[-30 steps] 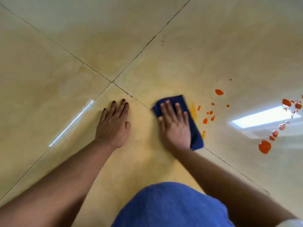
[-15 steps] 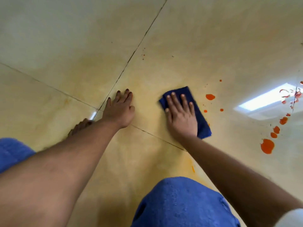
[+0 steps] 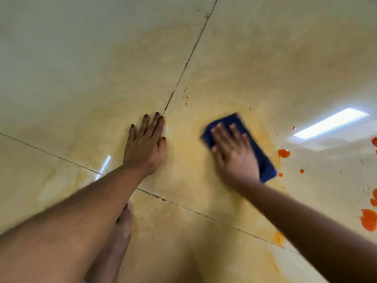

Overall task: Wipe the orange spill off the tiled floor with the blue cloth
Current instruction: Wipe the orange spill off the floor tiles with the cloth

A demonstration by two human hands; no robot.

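Observation:
My right hand (image 3: 234,154) lies flat on the folded blue cloth (image 3: 263,160) and presses it onto the beige tiled floor (image 3: 102,68), fingers spread. Most of the cloth is under the palm; its far corner and right edge show. Orange spill drops (image 3: 284,153) lie just right of the cloth, and a bigger blot (image 3: 368,219) sits at the right edge. A pale orange smear (image 3: 265,131) rings the cloth. My left hand (image 3: 145,148) rests flat on the floor to the left, fingers together, holding nothing.
Dark grout lines (image 3: 189,58) cross near my left hand. A bare foot (image 3: 122,223) shows under my left forearm. A ceiling light's reflection (image 3: 330,123) glares on the tile at right. Tiny orange specks (image 3: 186,98) dot the floor beyond the hands.
The view has shifted forward and the blue-clad knee has left the frame. My right hand has slid the cloth over the small drops, leaving an orange smear. The left hand stays planted.

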